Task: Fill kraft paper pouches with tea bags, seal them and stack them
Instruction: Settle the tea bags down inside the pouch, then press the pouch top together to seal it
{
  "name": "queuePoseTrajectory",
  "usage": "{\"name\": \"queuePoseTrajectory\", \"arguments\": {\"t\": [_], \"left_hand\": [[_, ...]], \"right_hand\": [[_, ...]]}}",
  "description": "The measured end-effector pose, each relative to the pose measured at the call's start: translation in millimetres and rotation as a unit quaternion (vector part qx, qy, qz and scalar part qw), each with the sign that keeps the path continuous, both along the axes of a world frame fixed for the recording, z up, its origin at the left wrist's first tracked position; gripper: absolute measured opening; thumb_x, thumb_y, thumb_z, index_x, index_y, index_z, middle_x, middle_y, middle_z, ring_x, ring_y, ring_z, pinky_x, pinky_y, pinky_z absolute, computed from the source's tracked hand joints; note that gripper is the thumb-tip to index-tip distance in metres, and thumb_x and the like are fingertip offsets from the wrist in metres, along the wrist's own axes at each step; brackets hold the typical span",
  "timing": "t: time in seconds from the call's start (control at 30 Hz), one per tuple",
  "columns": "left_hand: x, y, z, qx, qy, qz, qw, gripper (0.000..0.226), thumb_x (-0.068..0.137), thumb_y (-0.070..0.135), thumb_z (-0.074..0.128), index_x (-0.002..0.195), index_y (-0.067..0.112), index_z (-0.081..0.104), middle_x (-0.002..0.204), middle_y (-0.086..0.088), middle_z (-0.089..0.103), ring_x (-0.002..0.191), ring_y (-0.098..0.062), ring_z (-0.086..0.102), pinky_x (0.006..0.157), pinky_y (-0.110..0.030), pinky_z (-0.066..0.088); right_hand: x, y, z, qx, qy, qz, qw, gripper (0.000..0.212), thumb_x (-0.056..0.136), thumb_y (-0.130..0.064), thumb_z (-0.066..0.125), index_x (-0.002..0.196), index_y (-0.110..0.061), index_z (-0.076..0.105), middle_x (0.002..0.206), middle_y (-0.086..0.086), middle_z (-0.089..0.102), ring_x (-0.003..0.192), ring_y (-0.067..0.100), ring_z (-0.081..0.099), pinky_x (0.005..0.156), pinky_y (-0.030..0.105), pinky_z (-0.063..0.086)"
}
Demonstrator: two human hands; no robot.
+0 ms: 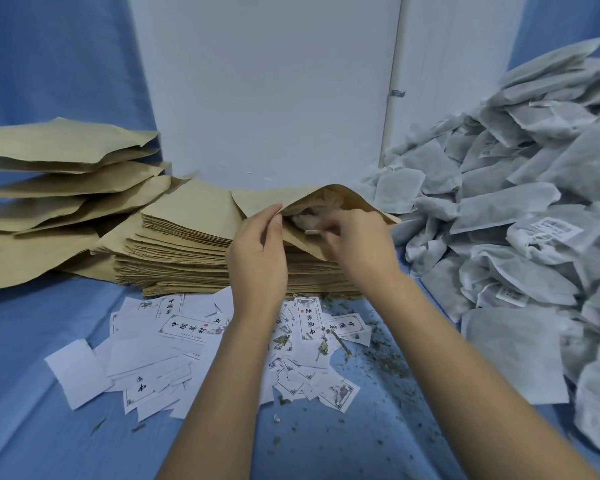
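A kraft paper pouch (347,202) lies open on top of a flat stack of empty pouches (184,251). My left hand (257,258) pinches the pouch's upper lip and lifts it. My right hand (361,240) is at the pouch mouth, its fingers blurred and reaching inside, where pale tea bags (309,218) show. Whether it holds one I cannot tell. A big heap of white tea bags (520,216) fills the right side. Filled, puffy pouches (59,178) are piled at the left.
Loose white printed labels (174,344) are scattered on the blue cloth (32,427) in front of the stack. Green tea crumbs (378,355) are strewn to the right of them. A white panel (267,91) stands behind.
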State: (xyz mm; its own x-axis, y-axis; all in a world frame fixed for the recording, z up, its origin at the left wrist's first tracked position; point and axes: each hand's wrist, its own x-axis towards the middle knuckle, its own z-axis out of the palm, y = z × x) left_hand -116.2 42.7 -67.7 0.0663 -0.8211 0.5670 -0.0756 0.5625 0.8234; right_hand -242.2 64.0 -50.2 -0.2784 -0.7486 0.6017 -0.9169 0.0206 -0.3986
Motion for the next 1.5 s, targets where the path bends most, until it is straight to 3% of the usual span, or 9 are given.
{"name": "queuePoseTrajectory", "arguments": {"t": [0.33,0.53,0.6,0.67,0.73,1.0,1.1,1.3,1.5], "left_hand": [[-2,1,-3,-0.009,0.016,-0.005,1.0,0.024,0.096,0.016,0.052,0.115,0.019,0.068,0.106,0.015,0.062,0.093,0.022,0.051,0.081,0.003,0.034],[2,4,3,0.045,0.084,-0.038,0.995,0.026,0.095,0.016,0.045,0.104,0.024,0.069,0.117,0.007,0.064,0.111,-0.002,0.055,0.094,-0.017,0.043],[1,3,7,0.084,0.124,-0.014,0.989,0.022,0.095,0.022,0.046,0.108,0.023,0.065,0.121,0.006,0.061,0.114,-0.006,0.054,0.094,-0.022,0.042],[3,-4,10,0.158,0.155,0.007,0.975,0.025,0.093,0.025,0.054,0.116,0.017,0.058,0.112,0.005,0.059,0.098,-0.011,0.057,0.085,-0.026,0.045],[7,-11,10,0.242,0.18,-0.025,0.953,0.022,0.089,0.02,0.06,0.109,0.012,0.057,0.098,0.0,0.059,0.08,-0.013,0.057,0.071,-0.025,0.05],[14,-13,15,0.377,0.341,-0.201,0.837,0.015,0.088,-0.009,0.053,0.075,-0.001,0.055,0.068,-0.01,0.057,0.045,-0.01,0.055,0.042,-0.012,0.045],[12,-6,20,0.395,0.29,-0.249,0.836,0.025,0.092,0.001,0.046,0.067,0.006,0.049,0.055,-0.008,0.05,0.03,-0.007,0.045,0.031,-0.012,0.033],[11,1,24,0.369,0.096,-0.228,0.896,0.031,0.082,0.01,0.046,0.053,0.014,0.037,0.032,0.005,0.026,0.024,-0.008,0.018,0.031,-0.008,0.013],[12,-3,24,0.36,0.086,-0.227,0.901,0.028,0.086,0.013,0.042,0.059,0.011,0.037,0.031,0.007,0.022,0.023,-0.007,0.013,0.031,-0.008,0.013]], "right_hand": [[4,-52,16,0.167,0.017,-0.031,0.985,0.019,0.091,-0.022,0.058,0.101,-0.013,0.072,0.099,0.011,0.068,0.091,0.028,0.062,0.061,0.026,0.039],[18,-8,1,-0.133,-0.14,0.063,0.979,0.042,0.088,-0.034,0.05,0.049,-0.019,0.047,0.045,-0.003,0.046,0.048,0.012,0.041,0.051,0.031,0.03],[24,7,-10,-0.11,-0.104,0.155,0.976,0.051,0.088,-0.042,0.04,0.044,-0.017,0.042,0.041,0.002,0.04,0.044,0.016,0.035,0.051,0.034,0.03],[28,10,-22,0.021,0.003,0.184,0.983,0.055,0.088,-0.051,0.033,0.047,-0.013,0.035,0.041,0.004,0.043,0.045,0.02,0.039,0.051,0.035,0.035],[29,8,-29,0.095,0.008,0.175,0.98,0.071,0.087,-0.061,0.025,0.054,-0.01,0.061,0.049,0.009,0.057,0.053,0.022,0.054,0.061,0.037,0.046],[51,4,-36,-0.006,-0.081,0.077,0.994,0.038,0.096,-0.051,0.034,0.08,-0.025,0.056,0.081,-0.005,0.062,0.082,0.017,0.054,0.067,0.033,0.038],[70,3,-34,-0.051,-0.355,0.111,0.927,0.038,0.092,-0.052,0.047,0.083,-0.017,0.059,0.082,-0.004,0.065,0.08,0.009,0.059,0.071,0.026,0.044],[90,-7,-17,-0.063,-0.745,0.095,0.658,0.037,0.084,-0.034,0.056,0.055,-0.014,0.045,0.042,0.0,0.042,0.029,0.011,0.032,0.036,0.014,0.028],[71,-3,-8,-0.006,-0.774,0.141,0.617,0.023,0.083,-0.019,0.049,0.065,-0.016,0.035,0.036,-0.006,0.03,0.028,0.007,0.015,0.029,0.015,0.012]]}}
